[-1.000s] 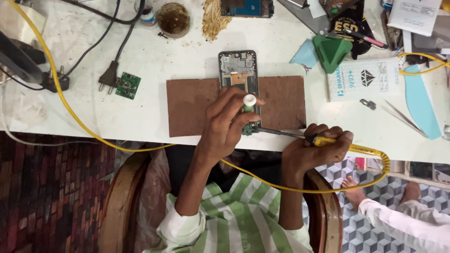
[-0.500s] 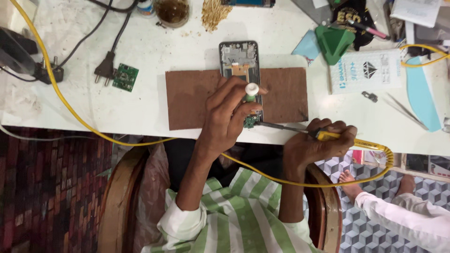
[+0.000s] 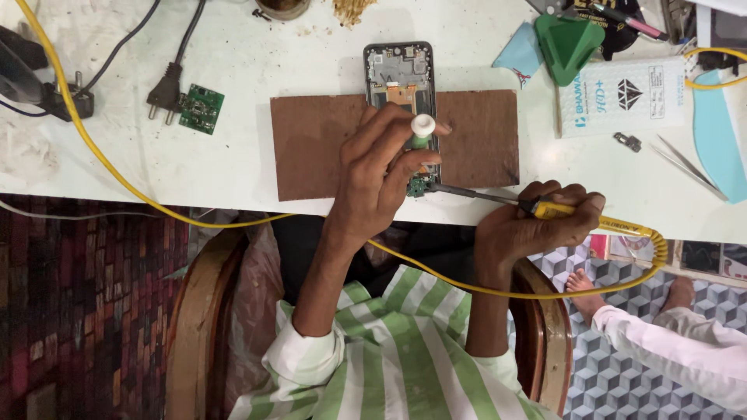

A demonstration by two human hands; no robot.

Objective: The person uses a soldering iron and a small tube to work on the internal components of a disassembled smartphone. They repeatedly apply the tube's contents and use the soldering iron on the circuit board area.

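Phone: an opened phone [image 3: 398, 82] with its back off lies face down on the brown board [image 3: 327, 144], its upper end reaching past the board's far edge onto the white table [image 3: 249, 62].
Left hand: the left hand [image 3: 381, 175] rests over the phone's lower half, fingers pinched together around a small green bottle with a white cap [image 3: 422, 129], held upright over the phone.
Right hand: the right hand [image 3: 529, 229] sits at the table's near edge, just right of the board's near corner, fingers curled tight on the yellow handle of a soldering iron [image 3: 498, 201]; its tip touches a small circuit piece [image 3: 417, 187] at the phone's lower end.
Cable: a yellow cable [image 3: 101, 159] runs from the iron, loops under the arms and crosses the table left of the board.
Left of board: a green circuit board [image 3: 202, 109] and a black plug [image 3: 166, 92].
Right of board: a white packet [image 3: 622, 97], a green triangular stand [image 3: 568, 43] and tweezers [image 3: 685, 163].
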